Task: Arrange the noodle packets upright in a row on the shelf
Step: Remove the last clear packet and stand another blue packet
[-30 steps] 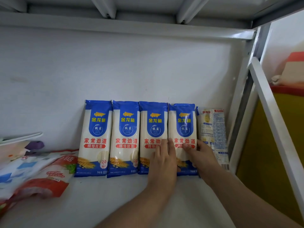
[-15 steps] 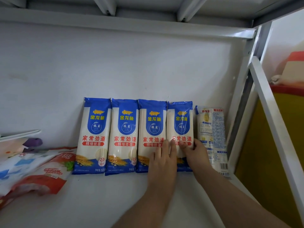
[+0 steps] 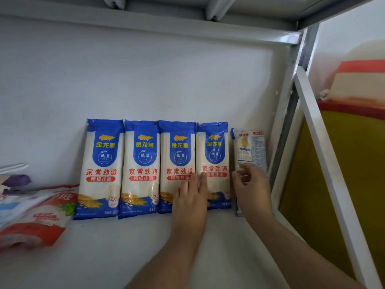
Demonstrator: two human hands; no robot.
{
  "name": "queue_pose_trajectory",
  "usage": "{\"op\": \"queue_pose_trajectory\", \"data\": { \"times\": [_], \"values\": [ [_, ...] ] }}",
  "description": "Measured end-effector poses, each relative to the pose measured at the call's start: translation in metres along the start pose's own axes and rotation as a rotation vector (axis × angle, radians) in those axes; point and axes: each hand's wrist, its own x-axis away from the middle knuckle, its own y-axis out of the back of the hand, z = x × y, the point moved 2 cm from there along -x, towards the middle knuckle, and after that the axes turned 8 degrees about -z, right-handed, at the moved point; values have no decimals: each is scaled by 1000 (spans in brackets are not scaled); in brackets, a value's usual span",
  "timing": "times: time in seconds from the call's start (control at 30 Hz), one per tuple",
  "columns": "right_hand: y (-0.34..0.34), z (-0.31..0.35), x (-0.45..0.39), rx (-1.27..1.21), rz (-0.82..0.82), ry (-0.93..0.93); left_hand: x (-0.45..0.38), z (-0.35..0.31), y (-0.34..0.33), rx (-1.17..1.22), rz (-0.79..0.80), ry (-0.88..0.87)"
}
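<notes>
Several blue-and-white noodle packets stand upright side by side against the white back wall of the shelf (image 3: 125,247); the leftmost packet (image 3: 102,167) starts the row and the fourth packet (image 3: 213,155) ends it. A fifth packet (image 3: 250,149), pale with small print, stands apart to the right near the shelf post. My left hand (image 3: 190,197) lies with straight fingers pressed flat on the lower fronts of the third packet (image 3: 177,155) and the fourth. My right hand (image 3: 252,188) is at the fifth packet's lower front, fingers loosely bent; whether it touches the packet is unclear.
Red-and-white bags (image 3: 37,217) lie flat at the shelf's left, with a purple object (image 3: 16,181) behind them. A white metal post and rail (image 3: 318,147) bound the shelf on the right. The upper shelf's underside (image 3: 166,9) hangs overhead.
My right hand let go of the fourth packet's right edge and moved right to the fifth packet. My left hand stayed pressed on the third and fourth packets.
</notes>
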Motion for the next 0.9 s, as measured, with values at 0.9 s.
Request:
{"op": "queue_pose_trajectory", "data": {
  "times": [0.9],
  "values": [
    [34,-49,-31,-306,169,-501,1,1,-4,-13,43,25]
  ]
}}
